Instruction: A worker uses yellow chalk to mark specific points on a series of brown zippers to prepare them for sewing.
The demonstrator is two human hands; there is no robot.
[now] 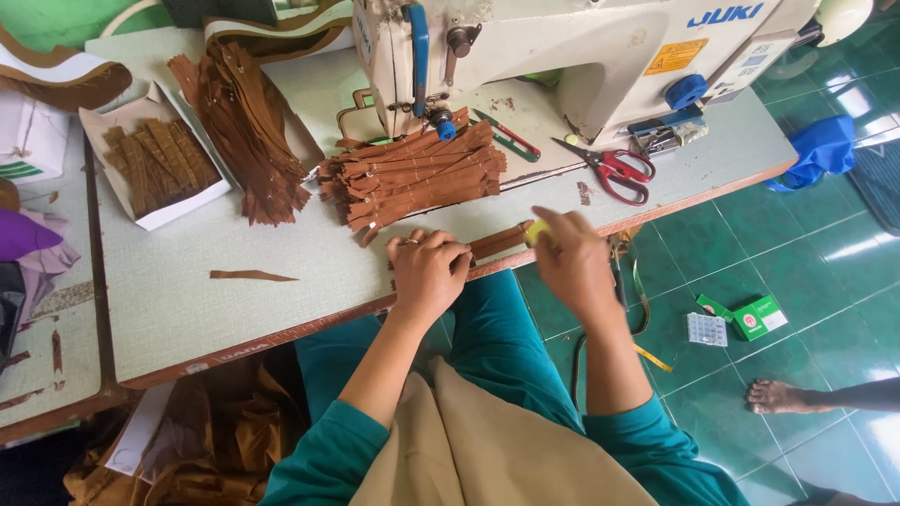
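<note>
Head view, looking down at a pale worktable [187, 281]. Left hand [429, 272] pressed knuckles-up at the table's near edge, fingers curled over the left end of a brown strip [497, 241]. Right hand [572, 258] just beside it, fingertips pinched together on a small yellow piece [536, 232] touching the strip's right end. Strip lying flat between the two hands, along the table edge. Just behind, a heap of brown strips [412, 173] under a white sewing machine [562, 47]. Red-handled scissors [614, 169] to the right; a cardboard tray [155, 169] of more strips well to the left.
</note>
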